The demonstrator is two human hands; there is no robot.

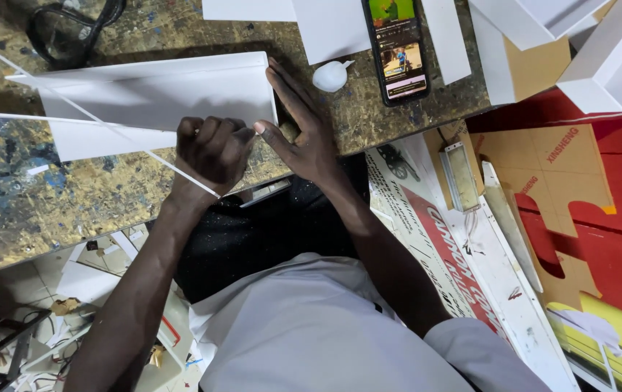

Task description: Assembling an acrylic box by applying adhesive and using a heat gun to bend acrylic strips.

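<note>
— The left hand [213, 149] is curled into a fist around a thin white strip [108, 123], which runs up and left from the knuckles and pokes out below the wrist side.

— And the sheet under it?

— A folded white plastic panel [158, 98], smooth and matte, lying on the paint-spattered workbench [28, 196] at the near edge. The right hand [303, 131] lies open and flat, fingers stretched along the panel's right end, thumb touching the left fist.

— Can you see what the strip is fixed to?

— No, its far end runs out of view at the left, and the fist hides the middle. Whether a blade is in that fist, I cannot tell.

— What lies around?

— Far left, a loop of black cable [71, 29]. Just right of the fingers, a small white cap-shaped piece [331, 76], then a phone [396, 47] with a lit screen. Further right, white boxed profiles [601, 51], cut off at the frame, and brown cut board [550, 167] on red sheet.
</note>
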